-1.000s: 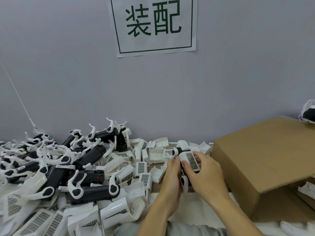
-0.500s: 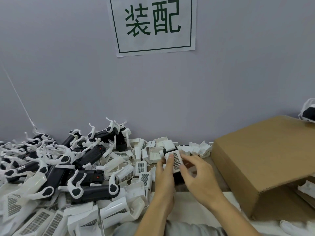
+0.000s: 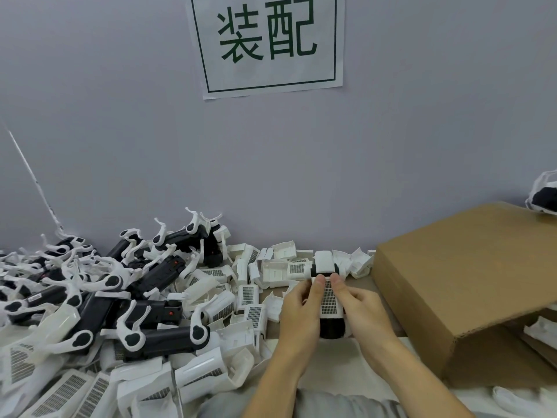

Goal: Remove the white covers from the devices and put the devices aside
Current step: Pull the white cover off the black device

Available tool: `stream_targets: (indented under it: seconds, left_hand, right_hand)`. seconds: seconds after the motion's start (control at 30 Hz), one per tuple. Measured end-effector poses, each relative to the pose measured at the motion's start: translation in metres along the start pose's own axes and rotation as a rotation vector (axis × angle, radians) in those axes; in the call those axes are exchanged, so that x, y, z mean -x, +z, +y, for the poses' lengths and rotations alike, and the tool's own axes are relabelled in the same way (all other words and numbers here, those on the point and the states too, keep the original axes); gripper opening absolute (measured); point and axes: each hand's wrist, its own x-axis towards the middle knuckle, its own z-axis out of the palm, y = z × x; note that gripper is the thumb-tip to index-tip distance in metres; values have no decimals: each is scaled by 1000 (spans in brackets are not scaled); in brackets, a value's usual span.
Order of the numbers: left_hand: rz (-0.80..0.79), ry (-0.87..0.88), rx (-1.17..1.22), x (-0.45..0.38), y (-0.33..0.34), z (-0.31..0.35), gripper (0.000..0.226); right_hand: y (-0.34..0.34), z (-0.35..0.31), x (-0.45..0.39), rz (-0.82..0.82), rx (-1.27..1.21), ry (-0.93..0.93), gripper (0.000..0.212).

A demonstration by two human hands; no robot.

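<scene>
Left hand [image 3: 301,312] and right hand [image 3: 363,309] both clasp one device [image 3: 328,300] between them, just above the worktop [image 3: 358,369] in front of the person; thumbs press side by side on its white cover [image 3: 329,297], the vented panel with a grid pattern, black body showing below and a white cap at the far end. Cover looks not yet off, thumbs set to push it. Risks, as a guess: thumbs slip on smooth plastic and the cover pops free suddenly, flying into the loose covers [image 3: 250,300] heaped just to the left; too much force could snap a clip; the device could squirt out of the two-handed grip and knock the cardboard box [image 3: 470,285] close on the right. Stripped devices pile [image 3: 126,297] sits well to the left, a reach across clutter, so a drop on the way is possible. Writing: wall sign [image 3: 266,43] reads "装配" in dark green inside a thin frame. No brand or label readable on the devices or box.
</scene>
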Motion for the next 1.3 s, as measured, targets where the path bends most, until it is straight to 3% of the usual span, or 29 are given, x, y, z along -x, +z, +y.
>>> stream_targets:
  seconds: [0.4,0.63,0.77,0.97,1.17,1.3]
  left_hand:
    - [59,65,-69,-2,0,-1,30]
    - [42,-143,205,-4,-4,2,25]
    - [45,-89,34,-2,-4,0,18]
    - [100,13,-164,0,-4,1,18]
    - [-68,-107,7,3,-3,2,19]
    - [-26,-148,51,1,-3,6,19]
  right_hand:
    - [-2,1,0,33,24,-41,34]
    - [-3,2,-3,-75,-32,-22,26]
    - [-5,7,-5,-11,81,-73,23]
    - [-12,5,-6,-43,170,-165,21]
    - [-9,8,-9,72,124,-94,35]
    - [-11,10,-12,12,75,-36,31]
